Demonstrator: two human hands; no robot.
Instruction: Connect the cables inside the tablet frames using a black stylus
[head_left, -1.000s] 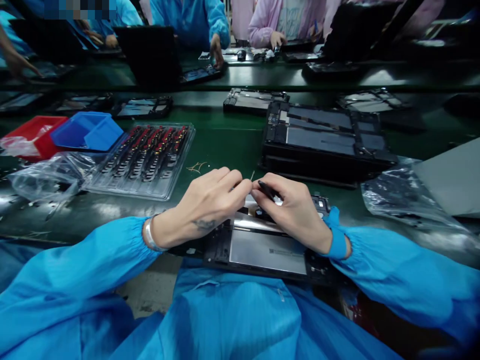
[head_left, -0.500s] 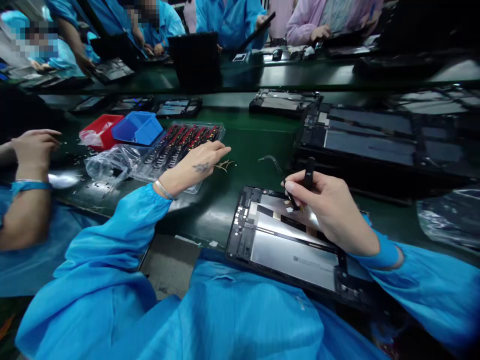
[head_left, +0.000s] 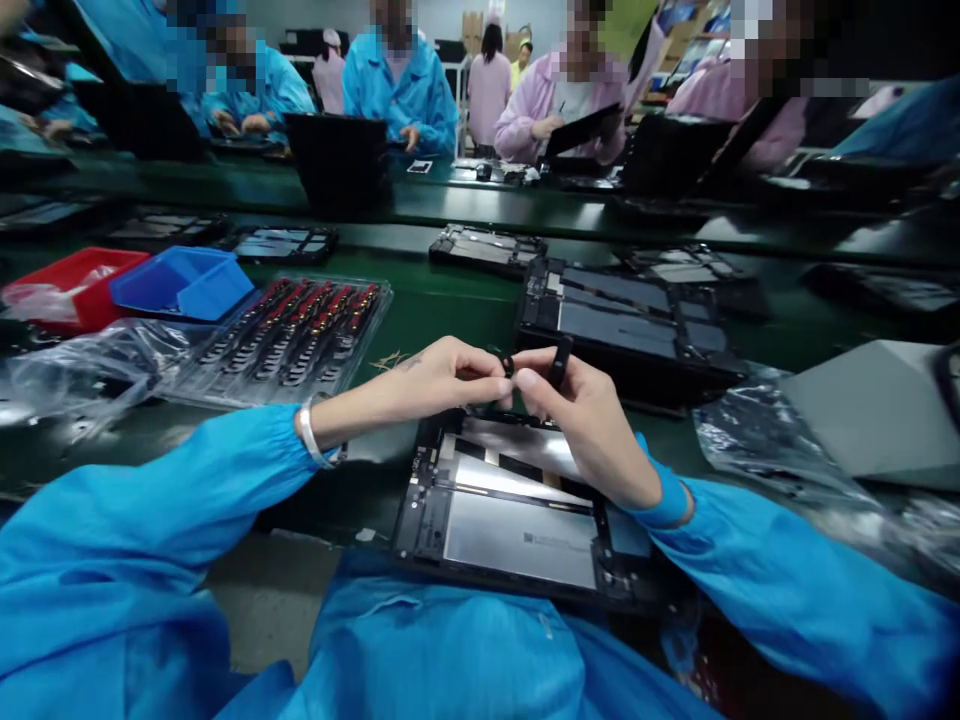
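Observation:
Above the near end of an opened tablet, my two hands meet fingertip to fingertip. A small dark part with a thin cable is pinched between them, mostly hidden by the fingers. My left hand closes thumb and fingers on one end of it. My right hand pinches the other end and also keeps a short black stick-like tool between its fingers, its tip hidden. The tablet lies under my hands with its silver battery plates and black frame showing.
Left of my hands lies a clear tray of red and black parts, beside a blue bin and a red bin. Stacked tablets stand behind right. Plastic bags and a grey box are at right. Co-workers stand across the bench.
My left hand has come from over the parts tray to my right hand and now pinches the cabled part too. My right hand has risen slightly off the tablet. The view has shifted right.

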